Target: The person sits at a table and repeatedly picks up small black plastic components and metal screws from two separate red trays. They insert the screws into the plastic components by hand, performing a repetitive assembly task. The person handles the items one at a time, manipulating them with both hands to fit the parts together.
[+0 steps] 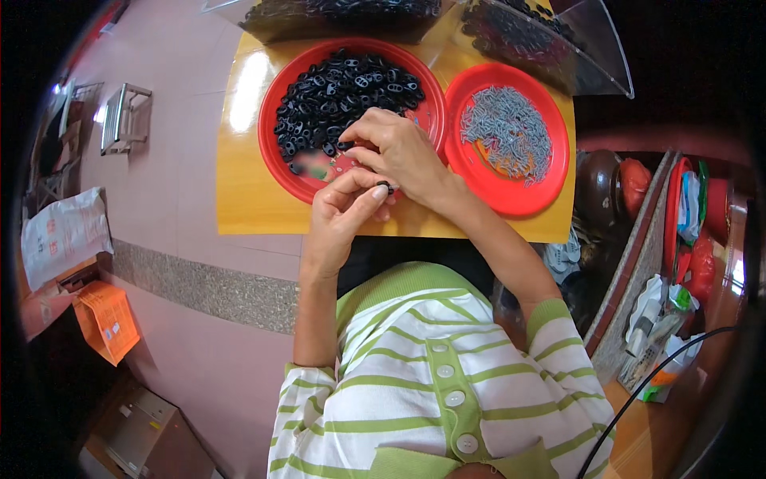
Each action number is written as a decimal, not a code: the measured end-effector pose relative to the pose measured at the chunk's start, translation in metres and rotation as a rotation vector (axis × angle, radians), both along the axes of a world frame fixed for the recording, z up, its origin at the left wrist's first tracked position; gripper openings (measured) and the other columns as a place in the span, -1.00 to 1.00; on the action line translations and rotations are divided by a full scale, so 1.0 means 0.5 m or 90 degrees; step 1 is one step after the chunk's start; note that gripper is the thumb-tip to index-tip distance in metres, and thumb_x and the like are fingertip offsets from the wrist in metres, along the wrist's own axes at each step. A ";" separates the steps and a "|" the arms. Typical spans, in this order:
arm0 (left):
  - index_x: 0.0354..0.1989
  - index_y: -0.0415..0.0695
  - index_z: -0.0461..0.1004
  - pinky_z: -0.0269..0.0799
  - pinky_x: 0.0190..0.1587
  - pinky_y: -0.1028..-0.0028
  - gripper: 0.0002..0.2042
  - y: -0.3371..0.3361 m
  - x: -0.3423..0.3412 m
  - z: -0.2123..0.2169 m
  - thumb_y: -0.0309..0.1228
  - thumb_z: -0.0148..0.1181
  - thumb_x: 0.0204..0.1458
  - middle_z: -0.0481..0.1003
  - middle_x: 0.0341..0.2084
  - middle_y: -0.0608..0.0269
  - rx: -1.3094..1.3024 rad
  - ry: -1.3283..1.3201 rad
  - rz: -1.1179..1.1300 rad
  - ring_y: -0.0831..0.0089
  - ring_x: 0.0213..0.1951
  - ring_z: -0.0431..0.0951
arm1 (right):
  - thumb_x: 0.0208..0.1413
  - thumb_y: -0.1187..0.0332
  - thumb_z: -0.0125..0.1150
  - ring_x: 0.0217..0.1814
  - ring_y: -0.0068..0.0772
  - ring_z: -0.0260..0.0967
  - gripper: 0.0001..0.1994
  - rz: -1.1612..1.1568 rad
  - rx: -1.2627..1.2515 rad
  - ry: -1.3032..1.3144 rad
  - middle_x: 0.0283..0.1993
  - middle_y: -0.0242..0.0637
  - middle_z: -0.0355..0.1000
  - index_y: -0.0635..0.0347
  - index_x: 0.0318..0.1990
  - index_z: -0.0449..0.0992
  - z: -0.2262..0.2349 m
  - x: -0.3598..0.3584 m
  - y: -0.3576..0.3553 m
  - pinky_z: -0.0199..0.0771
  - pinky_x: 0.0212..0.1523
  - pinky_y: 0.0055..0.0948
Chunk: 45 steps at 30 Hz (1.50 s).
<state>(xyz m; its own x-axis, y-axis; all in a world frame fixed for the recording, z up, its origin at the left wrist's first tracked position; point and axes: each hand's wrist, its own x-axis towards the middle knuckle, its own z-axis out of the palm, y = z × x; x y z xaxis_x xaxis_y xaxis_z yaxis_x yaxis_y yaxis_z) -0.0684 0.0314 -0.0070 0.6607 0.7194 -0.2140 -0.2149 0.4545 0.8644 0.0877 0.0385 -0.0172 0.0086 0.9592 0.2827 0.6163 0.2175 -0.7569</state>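
Between the thumb and fingers of my left hand (345, 209) is a small black plastic piece (384, 186), held just past the near rim of a red basin (269, 164). My right hand (403, 156) reaches over that basin with curled fingers. Its fingertips close around another small dark piece, partly hidden by the fingers. Heaped in the basin are many black two-holed plastic pieces (343, 96). To the right, a red plate (515, 203) carries a pile of small silvery, screw-like metal parts (507, 132); neither hand touches it.
The basin and plate stand on a yellow tabletop (247, 199). Along its far edge are clear bins (590, 48) with more black parts. A metal stool (124, 120) is on the floor at left. Shelving with bags (638, 319) and a black cable (638, 391) lie at right.
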 end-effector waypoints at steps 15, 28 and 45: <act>-0.30 -0.28 0.45 0.36 -0.34 0.61 -0.88 0.000 -0.002 -0.006 -0.48 0.05 0.08 0.48 -0.44 0.24 -0.001 -0.030 0.011 0.61 -0.48 0.42 | -0.13 0.30 0.29 -0.26 -0.18 0.35 -0.76 -0.021 -0.021 -0.207 -0.34 -0.21 0.36 0.21 -0.35 0.41 0.009 -0.016 0.011 0.39 -0.36 -0.27; -0.28 -0.25 0.46 0.36 -0.35 0.62 -0.89 0.001 -0.003 -0.008 -0.49 0.08 0.08 0.50 -0.46 0.28 -0.015 -0.030 0.020 0.62 -0.46 0.44 | 0.00 0.36 0.19 -0.42 -0.24 0.45 -0.84 -0.001 -0.078 0.008 -0.44 -0.17 0.45 0.29 -0.36 0.49 0.016 0.015 0.002 0.45 -0.40 -0.37; -0.29 -0.23 0.48 0.27 -0.44 0.68 -0.88 -0.002 0.019 0.010 -0.45 0.09 0.07 0.51 -0.48 0.28 -0.051 -0.012 0.118 0.66 -0.50 0.44 | 0.09 0.40 0.16 -0.38 -0.65 0.43 -0.76 -0.026 -0.311 0.615 -0.33 -0.32 0.48 0.32 -0.12 0.46 0.076 0.069 -0.068 0.47 -0.33 -0.70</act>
<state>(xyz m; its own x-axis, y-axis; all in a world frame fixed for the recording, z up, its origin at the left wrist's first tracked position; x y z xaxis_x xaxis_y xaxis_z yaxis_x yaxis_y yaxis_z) -0.0591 0.0305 -0.0023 0.5234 0.8102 -0.2639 -0.3171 0.4727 0.8222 0.1224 0.0046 0.0205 0.0573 0.9604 -0.2727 -0.2865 -0.2459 -0.9260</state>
